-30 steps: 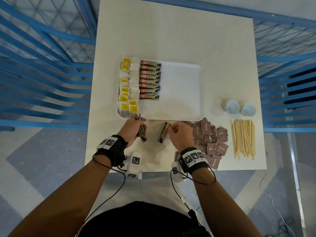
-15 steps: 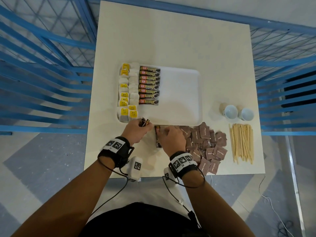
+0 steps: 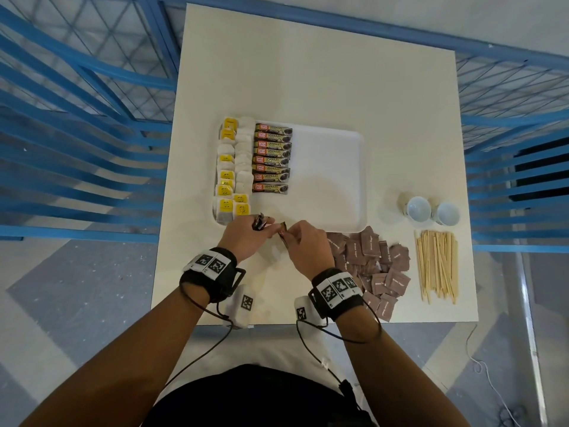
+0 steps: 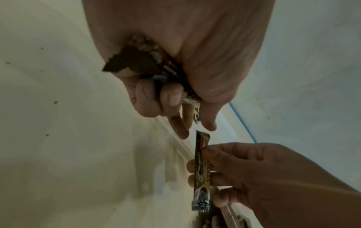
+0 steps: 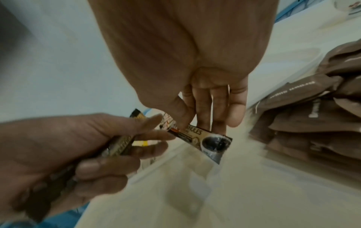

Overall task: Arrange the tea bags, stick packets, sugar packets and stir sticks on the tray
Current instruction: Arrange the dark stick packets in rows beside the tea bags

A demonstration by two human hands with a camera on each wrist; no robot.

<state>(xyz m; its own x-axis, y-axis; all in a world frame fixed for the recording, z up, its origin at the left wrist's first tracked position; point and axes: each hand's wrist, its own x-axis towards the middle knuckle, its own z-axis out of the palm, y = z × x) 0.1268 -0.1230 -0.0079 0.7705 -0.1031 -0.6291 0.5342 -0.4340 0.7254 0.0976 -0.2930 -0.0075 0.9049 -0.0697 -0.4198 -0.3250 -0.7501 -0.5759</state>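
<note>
**A:** What do you have on your feed?

**B:** I take the white tray [image 3: 332,180] as my mark. My left hand [image 3: 243,240] sits just off the tray's near edge, at its left corner, fingers curled round a small bundle of stick packets [image 4: 156,67]. Their ends poke out past my knuckles.

**A:** And the right?

**B:** My right hand [image 3: 308,248] is beside the left, also just off the near edge. Thumb and fingers pinch a single stick packet [image 5: 203,140], held narrow, with its upper end close to my left fingertips [image 4: 181,131]. From the left wrist camera there is a small gap between them, so I would not call it touching.

**A:** What is on the tray?

**B:** Along its left side, two columns of tea bags [image 3: 234,167], many with yellow tags. Right beside them, a tidy column of laid stick packets [image 3: 272,160], each lying crosswise. The rest of the tray is bare white.

**A:** And off the tray?

**B:** A loose heap of brown sugar packets [image 3: 372,266] lies on the table [image 3: 308,72] just past the tray's near right corner, beside my right wrist. Further right of that, the stir sticks [image 3: 437,263] lie in a flat bunch. Two small white cups [image 3: 432,211] stand to the right of the tray, just beyond the sticks.
</note>
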